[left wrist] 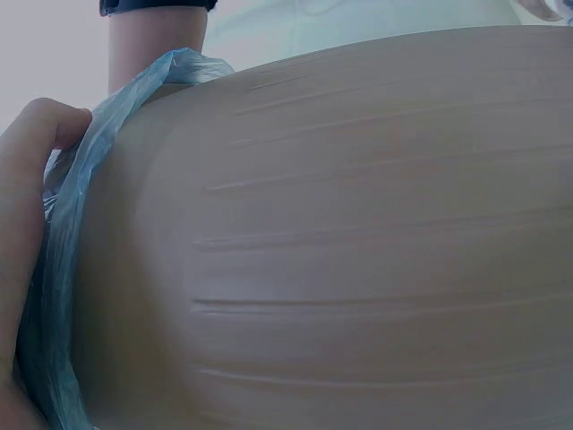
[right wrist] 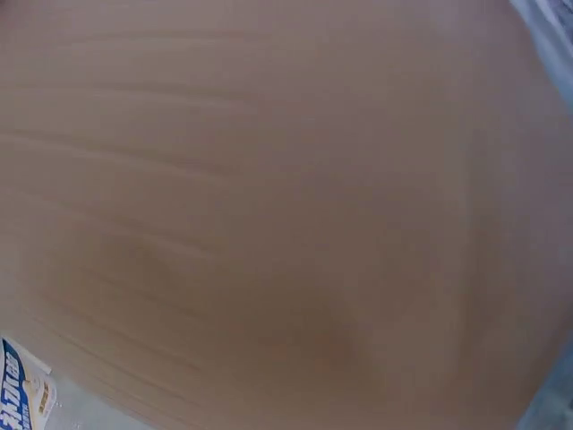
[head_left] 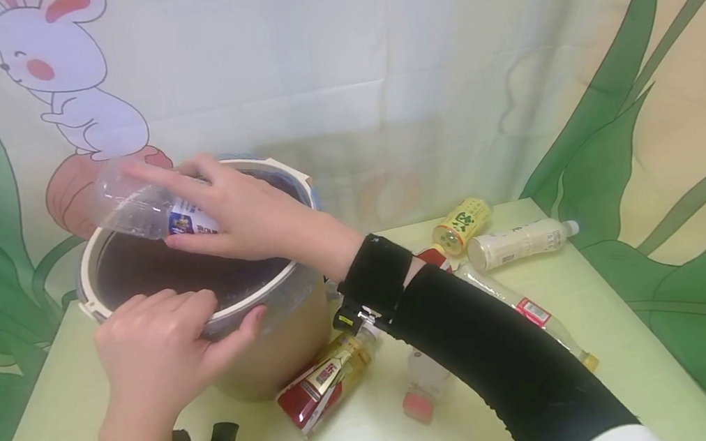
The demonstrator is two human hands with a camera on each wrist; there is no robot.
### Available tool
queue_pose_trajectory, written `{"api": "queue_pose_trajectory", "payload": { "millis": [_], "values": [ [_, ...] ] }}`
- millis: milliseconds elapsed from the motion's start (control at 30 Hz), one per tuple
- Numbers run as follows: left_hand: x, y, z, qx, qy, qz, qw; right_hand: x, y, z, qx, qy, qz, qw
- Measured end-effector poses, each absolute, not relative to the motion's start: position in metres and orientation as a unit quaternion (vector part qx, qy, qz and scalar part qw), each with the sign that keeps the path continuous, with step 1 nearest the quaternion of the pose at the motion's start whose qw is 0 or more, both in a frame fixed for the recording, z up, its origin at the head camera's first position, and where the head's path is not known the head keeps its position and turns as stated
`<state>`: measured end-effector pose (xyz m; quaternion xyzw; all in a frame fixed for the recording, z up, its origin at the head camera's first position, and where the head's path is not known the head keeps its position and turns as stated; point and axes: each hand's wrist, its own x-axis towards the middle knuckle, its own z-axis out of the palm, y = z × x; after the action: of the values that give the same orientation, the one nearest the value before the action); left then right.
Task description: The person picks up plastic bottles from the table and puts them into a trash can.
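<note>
A beige trash bin (head_left: 281,339) with a white rim and a thin bluish plastic bag (left wrist: 67,269) over its edge stands on the table. My left hand (head_left: 156,343) grips the near side of the rim, its fingers curled over the edge and its thumb outside. Above the bin's opening, my right hand (head_left: 245,212) holds a clear plastic bottle (head_left: 131,205) with a blue and white label, lying tilted across the mouth. The bin's grooved outer wall (right wrist: 295,224) fills most of the right wrist view. Shadow hides what is inside the bin.
Right of the bin lie a red and gold bottle (head_left: 323,388), a small pink-capped bottle (head_left: 427,382), a clear yellow-capped bottle (head_left: 561,332), a whitish bottle (head_left: 512,243) and a yellow-labelled bottle (head_left: 463,225). A printed curtain (head_left: 442,86) hangs behind the pale green table (head_left: 649,363).
</note>
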<state>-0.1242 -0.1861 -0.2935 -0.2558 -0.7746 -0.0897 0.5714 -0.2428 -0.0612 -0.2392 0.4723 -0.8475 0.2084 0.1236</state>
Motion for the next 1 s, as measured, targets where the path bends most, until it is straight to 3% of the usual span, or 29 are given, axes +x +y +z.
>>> {"api": "queue_pose_trajectory", "payload": {
  "millis": [700,1000],
  "values": [
    [-0.123,-0.189,-0.293,-0.255,-0.772,-0.092,0.574,-0.241,-0.07,-0.249,0.46,-0.887,0.002,-0.045],
    [-0.121,-0.189,-0.294,-0.255,-0.774,-0.089,0.573,-0.241,-0.074,-0.254,0.473,-0.879,-0.03,-0.057]
  ]
}}
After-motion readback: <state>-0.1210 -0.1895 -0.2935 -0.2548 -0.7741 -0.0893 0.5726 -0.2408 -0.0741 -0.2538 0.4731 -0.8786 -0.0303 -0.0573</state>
